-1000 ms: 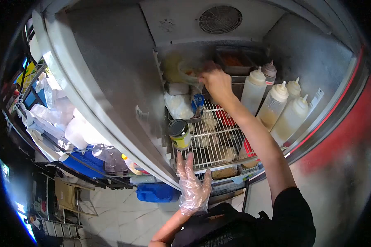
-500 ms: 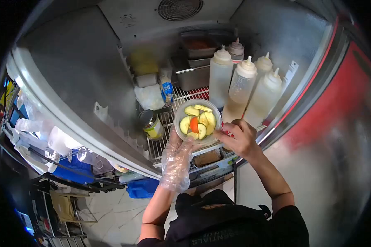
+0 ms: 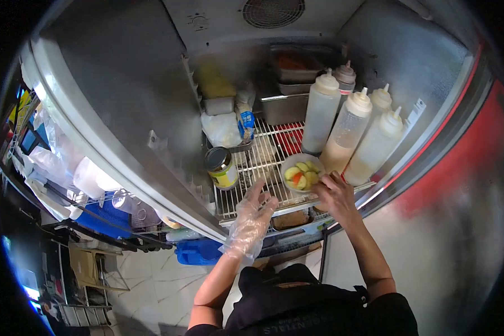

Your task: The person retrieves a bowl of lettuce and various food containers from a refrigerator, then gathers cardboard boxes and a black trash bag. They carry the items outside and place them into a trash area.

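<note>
A round translucent tub (image 3: pixel 286 164) stands at the front of the wire fridge shelf, close to the squeeze bottles. Inside it are pale green vegetable slices (image 3: pixel 303 167) with one orange-red piece (image 3: pixel 297 178). My bare right hand (image 3: pixel 337 197) grips the tub's right rim, thumb and fingers closed on it. In a clear plastic glove, my left hand (image 3: pixel 253 217) is over the shelf's front edge, apart from the tub. Its fingers are spread and it holds nothing. Nearest to it is a dark-lidded jar (image 3: pixel 223 169) with a yellow-green label.
Several squeeze bottles (image 3: pixel 350 126) stand on the right side of the wire shelf (image 3: pixel 263 159). Metal pans (image 3: pixel 285 109), a white plastic bag (image 3: pixel 221 130) and a blue packet (image 3: pixel 246 124) sit further back. The open fridge door (image 3: pixel 369 196) is on the right.
The tub has moved right and deeper, down onto the shelf beside the bottles. My left hand has let go of it and opened; my right hand still holds its rim.
</note>
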The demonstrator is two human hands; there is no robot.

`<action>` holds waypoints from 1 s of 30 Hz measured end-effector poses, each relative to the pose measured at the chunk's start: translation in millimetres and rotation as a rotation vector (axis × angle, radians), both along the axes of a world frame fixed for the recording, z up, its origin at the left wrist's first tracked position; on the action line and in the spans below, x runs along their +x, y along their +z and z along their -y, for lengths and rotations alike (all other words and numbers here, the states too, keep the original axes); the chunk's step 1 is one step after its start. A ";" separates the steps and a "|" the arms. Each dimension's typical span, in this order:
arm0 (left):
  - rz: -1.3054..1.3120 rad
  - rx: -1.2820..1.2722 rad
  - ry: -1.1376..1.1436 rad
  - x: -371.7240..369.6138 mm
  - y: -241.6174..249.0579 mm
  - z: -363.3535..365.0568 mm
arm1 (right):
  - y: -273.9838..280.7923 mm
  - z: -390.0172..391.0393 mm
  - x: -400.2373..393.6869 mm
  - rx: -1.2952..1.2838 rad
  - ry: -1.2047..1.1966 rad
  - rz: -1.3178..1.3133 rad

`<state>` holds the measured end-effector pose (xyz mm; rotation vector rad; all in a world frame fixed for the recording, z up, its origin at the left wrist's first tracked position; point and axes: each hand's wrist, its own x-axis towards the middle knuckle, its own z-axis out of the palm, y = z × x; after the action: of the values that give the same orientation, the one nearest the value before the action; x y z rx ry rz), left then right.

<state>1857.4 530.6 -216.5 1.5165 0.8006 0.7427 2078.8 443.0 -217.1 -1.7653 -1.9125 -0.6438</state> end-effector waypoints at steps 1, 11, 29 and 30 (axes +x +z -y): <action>-0.023 0.097 -0.019 -6.6 6.9 3.5 | -7.8 -0.2 4.3 -0.085 -0.022 0.035; -0.029 0.183 -0.079 -46.8 7.7 13.0 | 83.9 -159.6 -46.5 -0.054 0.127 -0.303; -0.156 0.156 -0.029 -94.6 15.5 31.5 | 114.9 -395.9 -47.9 -0.326 0.138 0.024; -0.176 0.216 -0.029 -96.1 12.9 30.3 | 110.7 -403.1 -39.2 -0.321 0.158 0.150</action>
<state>1761.3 500.3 -203.6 1.8030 0.8481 0.6976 2039.6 846.0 -106.4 -1.7669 -2.3399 -0.4415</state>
